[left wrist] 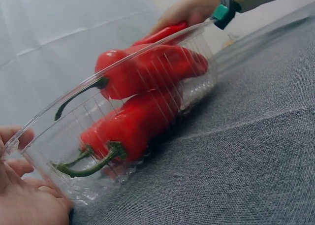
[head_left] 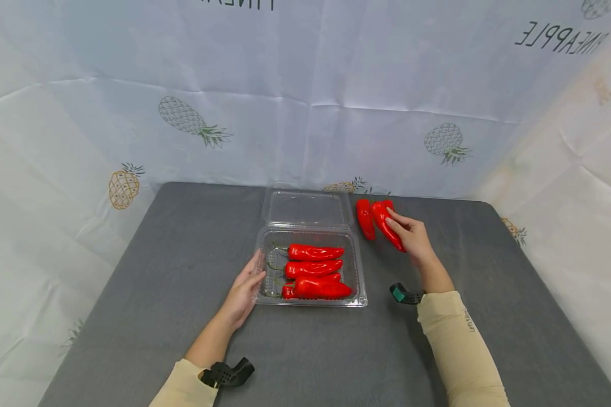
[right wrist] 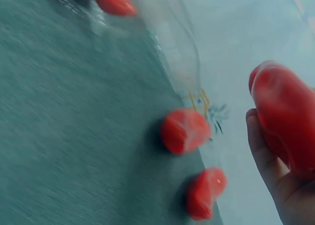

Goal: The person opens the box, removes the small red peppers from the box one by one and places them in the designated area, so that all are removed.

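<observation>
A clear plastic clamshell box (head_left: pixel 313 306) lies with its lid folded back, holding several red peppers (head_left: pixel 313 268) with green stems. At the box's left side, my left hand (head_left: pixel 241 291) grips the edge; the left wrist view shows its fingers (left wrist: pixel 24 168) around the corner by the rim. My right hand (head_left: pixel 409 234) holds a red pepper (head_left: pixel 388 227) between thumb and fingers, to the right of the box. In the right wrist view this pepper (right wrist: pixel 285 112) is raised above the table. Two more red peppers lie near it, one (head_left: pixel 365 218) beside the lid, the other (head_left: pixel 388 204) partly hidden.
The transparent lid (head_left: pixel 308 208) rests toward the back edge of the grey table (head_left: pixel 198 243). Behind the table hangs a pale cloth (head_left: pixel 305 135) printed with pineapples. Dark bands (head_left: pixel 227 373) sit on both wrists.
</observation>
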The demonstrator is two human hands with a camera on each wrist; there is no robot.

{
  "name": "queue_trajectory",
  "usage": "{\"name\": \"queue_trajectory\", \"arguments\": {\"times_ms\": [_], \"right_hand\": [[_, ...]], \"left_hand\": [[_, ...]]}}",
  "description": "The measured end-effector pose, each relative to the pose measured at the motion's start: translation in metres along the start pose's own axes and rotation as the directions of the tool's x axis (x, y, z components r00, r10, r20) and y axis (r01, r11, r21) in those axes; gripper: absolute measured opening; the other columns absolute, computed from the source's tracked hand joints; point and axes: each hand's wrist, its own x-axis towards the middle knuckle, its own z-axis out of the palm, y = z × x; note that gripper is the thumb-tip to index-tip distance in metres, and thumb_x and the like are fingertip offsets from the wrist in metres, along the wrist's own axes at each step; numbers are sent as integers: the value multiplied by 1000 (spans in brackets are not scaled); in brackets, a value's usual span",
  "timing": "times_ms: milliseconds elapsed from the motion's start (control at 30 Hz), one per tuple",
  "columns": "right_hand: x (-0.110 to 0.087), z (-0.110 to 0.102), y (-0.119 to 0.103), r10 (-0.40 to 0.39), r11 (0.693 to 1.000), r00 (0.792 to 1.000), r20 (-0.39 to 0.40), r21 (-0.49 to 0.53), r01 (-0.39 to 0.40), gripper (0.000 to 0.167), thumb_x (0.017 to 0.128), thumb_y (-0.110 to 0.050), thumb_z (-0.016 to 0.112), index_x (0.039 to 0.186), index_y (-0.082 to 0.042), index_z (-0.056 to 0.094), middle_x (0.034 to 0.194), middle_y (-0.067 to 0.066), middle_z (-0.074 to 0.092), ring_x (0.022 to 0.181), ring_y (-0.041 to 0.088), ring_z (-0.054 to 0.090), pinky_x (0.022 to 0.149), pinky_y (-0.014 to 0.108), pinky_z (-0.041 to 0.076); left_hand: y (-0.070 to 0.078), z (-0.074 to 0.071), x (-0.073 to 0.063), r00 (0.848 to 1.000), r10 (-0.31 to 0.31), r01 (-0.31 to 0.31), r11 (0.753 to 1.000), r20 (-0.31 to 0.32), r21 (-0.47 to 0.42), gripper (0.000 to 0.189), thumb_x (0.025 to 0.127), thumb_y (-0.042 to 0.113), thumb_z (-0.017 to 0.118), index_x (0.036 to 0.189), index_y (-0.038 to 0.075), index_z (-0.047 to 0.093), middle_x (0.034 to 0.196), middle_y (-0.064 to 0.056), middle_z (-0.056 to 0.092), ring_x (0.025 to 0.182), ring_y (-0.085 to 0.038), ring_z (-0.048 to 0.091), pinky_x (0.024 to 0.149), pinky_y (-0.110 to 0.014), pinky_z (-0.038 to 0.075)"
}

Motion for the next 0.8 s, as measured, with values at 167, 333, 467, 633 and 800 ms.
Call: {"name": "queue_trajectory", "arguments": {"times_ms": [167, 333, 467, 633, 800], "right_hand": [[15, -19, 2, 15, 1000, 999, -31, -4, -15, 57, 92, -39, 55, 140, -13, 41, 147, 14, 38, 101, 6, 49, 69, 8, 49], [29, -32, 6, 47, 999, 997, -59, -24, -48, 58, 92, -41, 53, 141, -13, 39, 147, 16, 37, 97, 4, 47, 68, 7, 48], [36, -38, 10, 89, 995, 992, -85, -27, -92, 57, 93, -42, 50, 142, -16, 37, 148, 17, 34, 107, 14, 44, 66, 7, 46], [44, -43, 16, 118, 992, 986, -115, -32, -123, 58, 93, -44, 49, 142, -18, 36, 150, 15, 31, 118, 23, 40, 67, 8, 44], [52, -48, 24, 148, 987, 976, -160, -43, -157, 57, 93, -46, 48, 142, -19, 36, 150, 14, 32, 119, 23, 39, 71, 11, 42]], "left_hand": [[0, -1, 0, 1000, 3, -3, 1000, -3, -4, 61, 100, 10, 32, 150, 7, -4, 158, -7, -8, 145, -20, -11, 117, -43, -4], [-1, -1, -1, 1000, 1, -1, 1000, -8, 2, 60, 101, 11, 31, 150, 5, -4, 158, -7, -7, 145, -20, -10, 117, -42, -4], [-1, -1, -1, 1000, -14, 14, 1000, -24, 12, 60, 101, 11, 31, 149, 4, -3, 158, -7, -6, 145, -20, -9, 118, -41, -3], [-1, 0, 0, 999, -21, 22, 1000, -32, 13, 60, 101, 11, 31, 149, 3, -3, 158, -8, -7, 145, -21, -9, 118, -42, -3], [-1, 0, 1, 999, -20, 20, 1000, -28, 5, 59, 101, 10, 30, 149, 2, -3, 158, -8, -7, 145, -20, -10, 118, -41, -3]]}}
